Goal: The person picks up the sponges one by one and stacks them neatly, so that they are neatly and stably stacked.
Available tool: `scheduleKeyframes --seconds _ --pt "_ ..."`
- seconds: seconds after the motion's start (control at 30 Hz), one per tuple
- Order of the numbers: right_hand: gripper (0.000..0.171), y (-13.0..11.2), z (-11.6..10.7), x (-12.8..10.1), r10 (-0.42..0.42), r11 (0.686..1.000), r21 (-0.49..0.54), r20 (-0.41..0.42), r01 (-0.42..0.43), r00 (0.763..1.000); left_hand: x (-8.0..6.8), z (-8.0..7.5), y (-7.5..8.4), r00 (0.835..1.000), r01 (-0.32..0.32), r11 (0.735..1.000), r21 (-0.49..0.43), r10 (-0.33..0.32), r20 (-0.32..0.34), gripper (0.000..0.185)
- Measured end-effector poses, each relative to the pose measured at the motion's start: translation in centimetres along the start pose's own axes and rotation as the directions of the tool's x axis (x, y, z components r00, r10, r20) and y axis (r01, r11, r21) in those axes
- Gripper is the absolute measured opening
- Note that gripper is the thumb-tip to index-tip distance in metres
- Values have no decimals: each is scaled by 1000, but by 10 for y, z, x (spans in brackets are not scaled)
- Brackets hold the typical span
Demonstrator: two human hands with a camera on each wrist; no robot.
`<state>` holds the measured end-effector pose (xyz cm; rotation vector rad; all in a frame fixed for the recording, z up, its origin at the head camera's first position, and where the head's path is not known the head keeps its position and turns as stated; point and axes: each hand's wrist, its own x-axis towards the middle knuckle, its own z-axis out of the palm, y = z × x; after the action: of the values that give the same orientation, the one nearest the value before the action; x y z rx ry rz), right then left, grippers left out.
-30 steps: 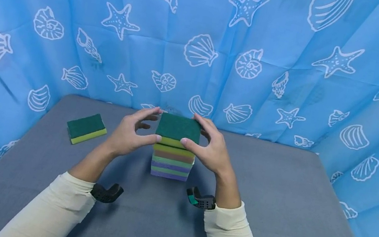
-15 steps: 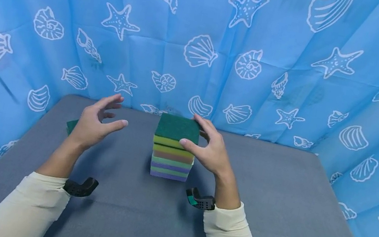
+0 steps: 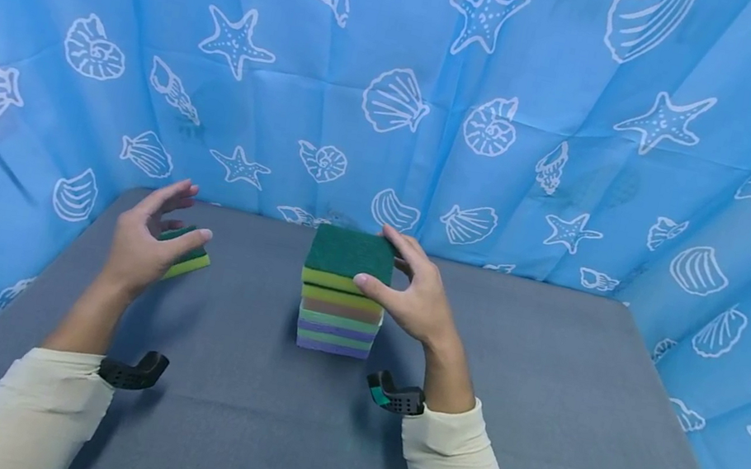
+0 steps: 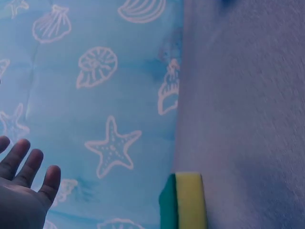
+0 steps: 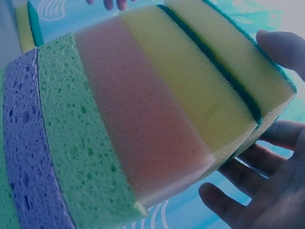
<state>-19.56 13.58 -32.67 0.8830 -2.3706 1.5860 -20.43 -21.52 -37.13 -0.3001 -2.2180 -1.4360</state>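
A stack of sponges (image 3: 338, 322) stands mid-table, with purple and green porous ones below, a pinkish-brown layer above them and yellow ones with green scouring sides at the top. My right hand (image 3: 414, 290) holds the top sponge (image 3: 351, 252) at its right end, thumb at the near edge and fingers round the far side. In the right wrist view the thumb lies by the green pad and the fingers by the stack's side. To the left, my left hand (image 3: 146, 240) is spread and holds nothing. It partly hides a loose green-and-yellow sponge (image 3: 191, 264) on the table.
A grey cloth-covered table (image 3: 573, 437) spreads under everything. Behind it and along both sides hangs a blue curtain (image 3: 351, 29) with white shells and starfish. Both wrists wear black bands, the left band (image 3: 132, 372) and the right band (image 3: 396, 393).
My left hand has left the stack and moved left to the loose sponge, first covering most of it, now showing its right part. My right hand stays at the top sponge.
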Motion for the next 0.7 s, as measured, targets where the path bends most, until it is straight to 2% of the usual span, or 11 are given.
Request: scheduleKeyframes --seconds 0.17,0.37,0.57,0.7 --pt "66 0 0 0 -1 1000 -4 -2 1 1000 -1 -9 -17 993 41 999 10 -40 -109 65" --pt "67 0 0 0 -1 1000 -3 1 1 1000 -6 -21 -37 966 129 992 15 -122 -228 61" --pt "67 0 -1 0 -2 1000 -1 2 2 1000 -13 -28 -55 940 227 972 54 -204 -275 61" --pt "67 1 -1 0 -7 1000 8 3 7 1000 -19 -30 -67 916 332 940 83 -301 -263 67"
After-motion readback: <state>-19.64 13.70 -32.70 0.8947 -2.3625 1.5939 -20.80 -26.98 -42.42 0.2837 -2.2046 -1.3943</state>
